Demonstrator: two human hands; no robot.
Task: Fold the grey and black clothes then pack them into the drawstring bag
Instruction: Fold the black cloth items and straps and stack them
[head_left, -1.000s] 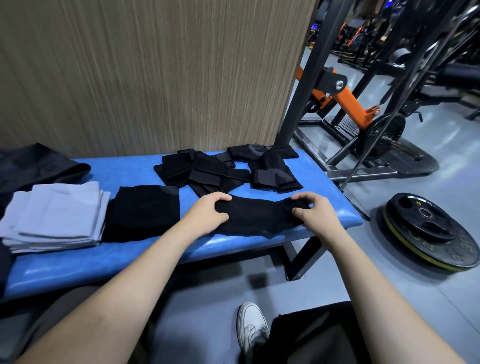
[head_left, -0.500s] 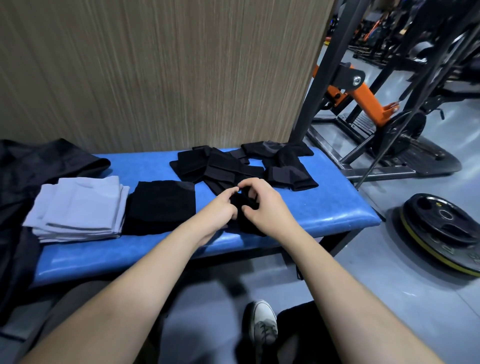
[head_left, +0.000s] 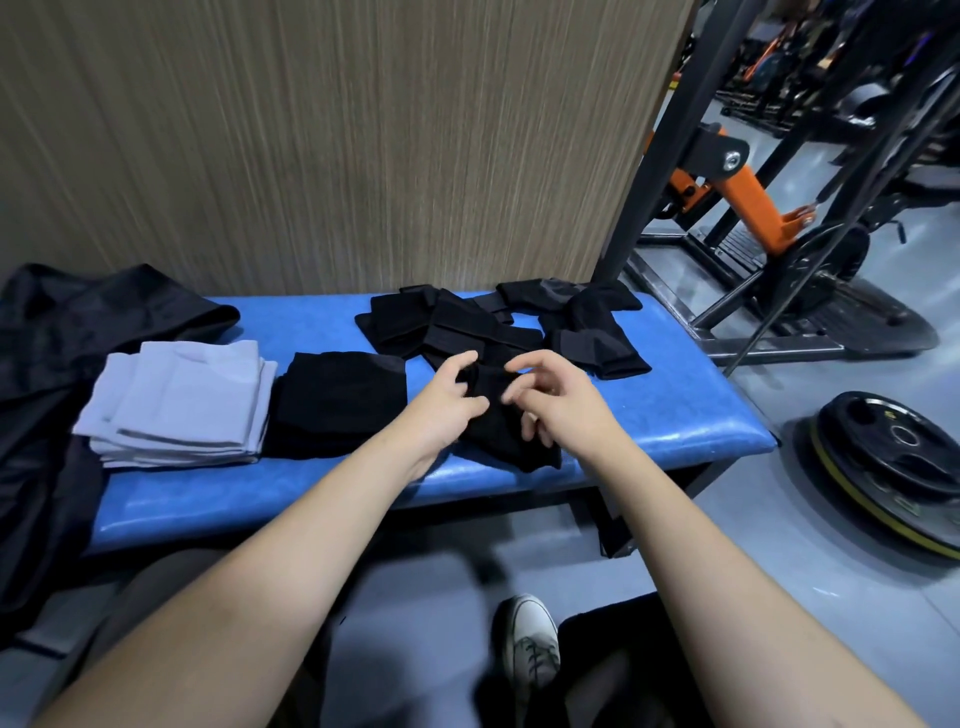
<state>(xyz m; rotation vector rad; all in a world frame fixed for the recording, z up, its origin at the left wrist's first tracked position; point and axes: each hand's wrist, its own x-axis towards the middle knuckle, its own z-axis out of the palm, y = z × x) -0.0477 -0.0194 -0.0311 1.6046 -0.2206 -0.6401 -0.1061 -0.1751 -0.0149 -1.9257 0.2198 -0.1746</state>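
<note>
Your left hand (head_left: 441, 402) and right hand (head_left: 558, 405) pinch the small black folded cloth (head_left: 498, 415) at the blue padded bench (head_left: 675, 421) front edge; 2 stacks folded, black pile (head_left: 498, 327) left, nothing bagged.

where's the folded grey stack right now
In the head view, the folded grey stack sits on the blue bench at left, beside the folded black pile.

The blue padded tabletop (head_left: 322, 499) stands against a wood-grain wall. On it, from left to right, lie a dark bag (head_left: 78, 322) spilling over its left end, a stack of folded grey clothes (head_left: 176, 400), a folded black stack (head_left: 337, 405) just beside it, a black piece (head_left: 498, 436) near the front edge, and a loose heap of black clothes (head_left: 509, 322) toward the back.
</note>
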